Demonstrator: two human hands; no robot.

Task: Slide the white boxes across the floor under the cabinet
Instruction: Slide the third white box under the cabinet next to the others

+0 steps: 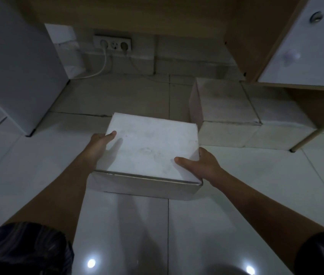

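Note:
A square white box rests on the pale tiled floor in the middle of the view. My left hand grips its left side, thumb on the lid. My right hand grips its near right corner, thumb also on top. Two more white boxes lie to the right: one beside the held box's far right corner and another further right, under the wooden cabinet with white doors.
A white appliance stands at the left. A wall socket strip with a white cable sits on the back wall under a wooden top. The cabinet's leg stands on the floor at the right. Open floor tiles lie beyond the held box.

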